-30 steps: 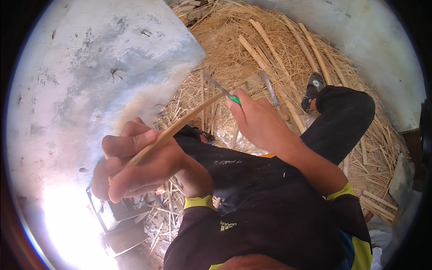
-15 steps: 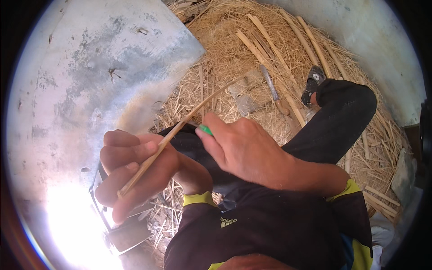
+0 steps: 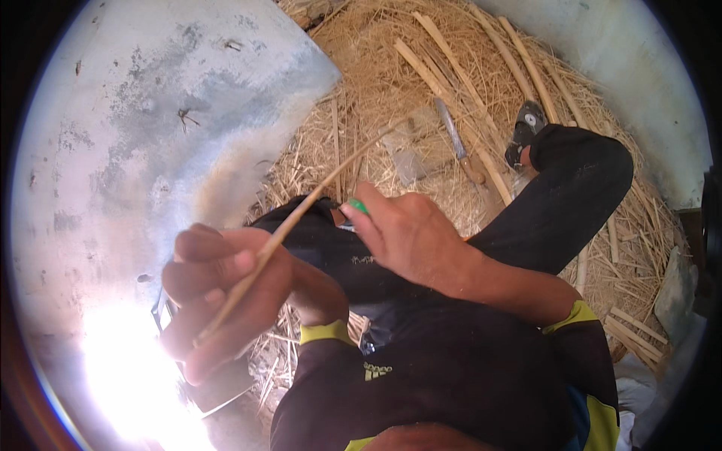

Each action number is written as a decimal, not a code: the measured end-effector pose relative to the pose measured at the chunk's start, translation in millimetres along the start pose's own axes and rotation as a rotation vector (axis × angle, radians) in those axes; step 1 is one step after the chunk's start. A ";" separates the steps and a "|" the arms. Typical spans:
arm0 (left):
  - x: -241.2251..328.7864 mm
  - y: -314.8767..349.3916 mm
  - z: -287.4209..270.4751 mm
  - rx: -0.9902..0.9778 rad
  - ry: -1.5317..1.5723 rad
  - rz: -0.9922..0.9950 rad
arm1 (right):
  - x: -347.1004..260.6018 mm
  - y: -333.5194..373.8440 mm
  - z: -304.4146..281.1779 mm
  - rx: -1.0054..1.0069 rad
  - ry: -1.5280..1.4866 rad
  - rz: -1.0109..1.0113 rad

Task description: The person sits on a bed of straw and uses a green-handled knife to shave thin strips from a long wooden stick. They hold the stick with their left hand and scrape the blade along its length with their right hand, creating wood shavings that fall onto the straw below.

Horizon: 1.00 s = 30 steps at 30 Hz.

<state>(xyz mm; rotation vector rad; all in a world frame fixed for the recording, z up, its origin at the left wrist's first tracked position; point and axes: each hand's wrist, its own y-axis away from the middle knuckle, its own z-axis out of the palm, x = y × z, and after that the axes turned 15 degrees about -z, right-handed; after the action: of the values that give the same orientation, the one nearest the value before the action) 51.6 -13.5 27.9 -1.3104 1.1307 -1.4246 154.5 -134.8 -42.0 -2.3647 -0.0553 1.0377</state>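
Observation:
My left hand is closed on the lower part of a thin, pale wooden strip, the thumb pressed along it. The strip slants away up and to the right, its far end narrow and over the littered floor. Gripped in my right hand is a small tool with a green handle; my fingers hide most of it and its working end hardly shows. That hand is close to the strip's right side, apart from it.
A knife with a wooden handle lies among shavings. Long wooden strips rest at the far right, by my shoe. My bent leg is at right. A worn pale wall slab stands left; another wall curves at right.
My right hand has shifted slightly right with the green-handled tool, away from the strip. My left hand and the strip have moved only a little, with the strip's near end lower.

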 end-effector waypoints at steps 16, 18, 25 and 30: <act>15.4 24.1 -33.0 0.358 -0.338 -0.163 | 19.7 20.2 33.2 -0.023 0.113 -0.154; 22.4 28.3 -40.5 0.263 -0.111 -0.209 | 14.4 30.8 38.6 -0.068 0.103 -0.146; 12.0 27.6 -63.6 -0.238 -0.087 0.100 | 72.4 44.6 43.1 -0.274 0.505 -0.010; 15.6 34.5 -62.0 -0.104 -0.492 0.303 | 112.5 59.6 25.4 -0.204 0.198 0.384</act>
<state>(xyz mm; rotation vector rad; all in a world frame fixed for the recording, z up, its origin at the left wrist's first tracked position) -10.6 -32.1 -4.7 -1.3934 1.0198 -0.7742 205.2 -145.3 -161.0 -2.7209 0.3980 0.9989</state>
